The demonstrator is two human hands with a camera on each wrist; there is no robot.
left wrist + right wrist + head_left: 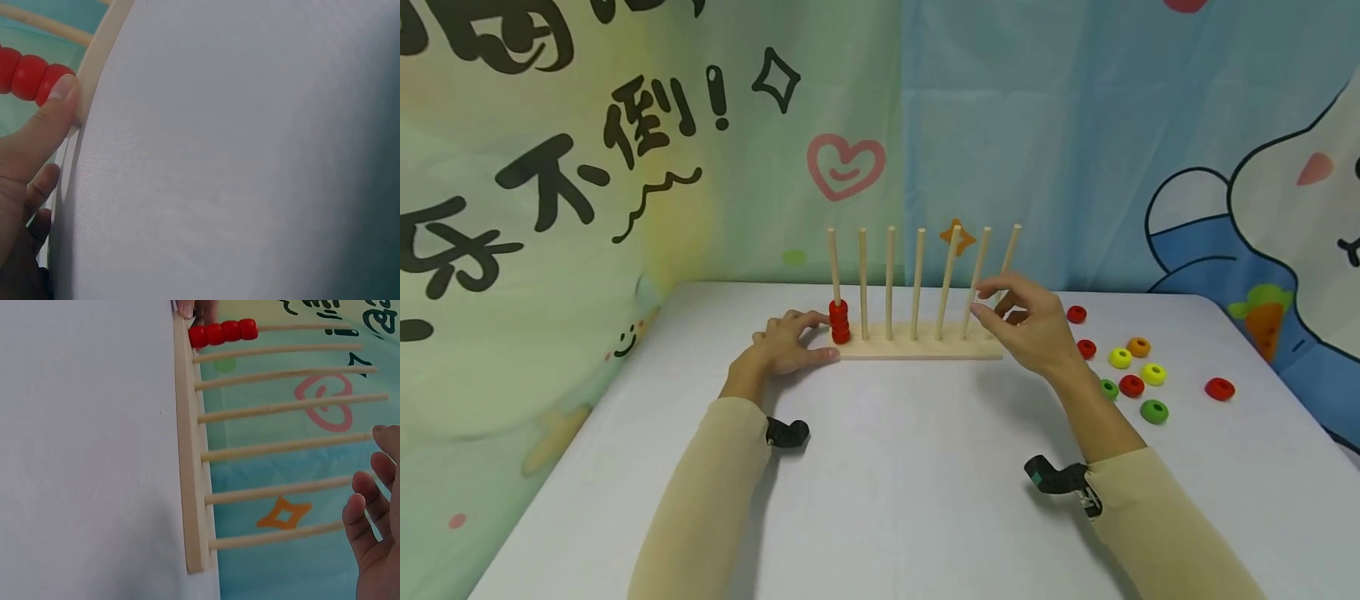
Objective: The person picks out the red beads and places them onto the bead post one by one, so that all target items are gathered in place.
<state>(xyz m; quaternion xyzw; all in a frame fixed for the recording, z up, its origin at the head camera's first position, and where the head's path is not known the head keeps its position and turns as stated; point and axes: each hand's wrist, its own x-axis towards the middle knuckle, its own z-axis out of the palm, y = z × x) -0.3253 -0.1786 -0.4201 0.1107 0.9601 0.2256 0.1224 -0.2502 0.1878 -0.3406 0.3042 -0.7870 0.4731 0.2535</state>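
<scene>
A wooden peg rack (917, 352) stands on the white table, its upright pegs in one row. Several red beads (839, 322) are stacked on the leftmost peg; in the right wrist view the same red beads (224, 332) touch one another. My left hand (786, 342) holds the rack's left end, thumb at the front corner, index finger beside the beads. The left wrist view shows the thumb (53, 115) against the base near the lowest bead. My right hand (1030, 321) is raised by the rightmost pegs, fingers loosely bent with nothing between them.
Loose beads lie right of the rack, partly behind my right forearm: red (1220, 389), orange (1138, 347), yellow (1153, 374) and green (1154, 412) ones. A printed cloth (985, 150) hangs behind the table (887, 483). Each wrist wears a small black camera.
</scene>
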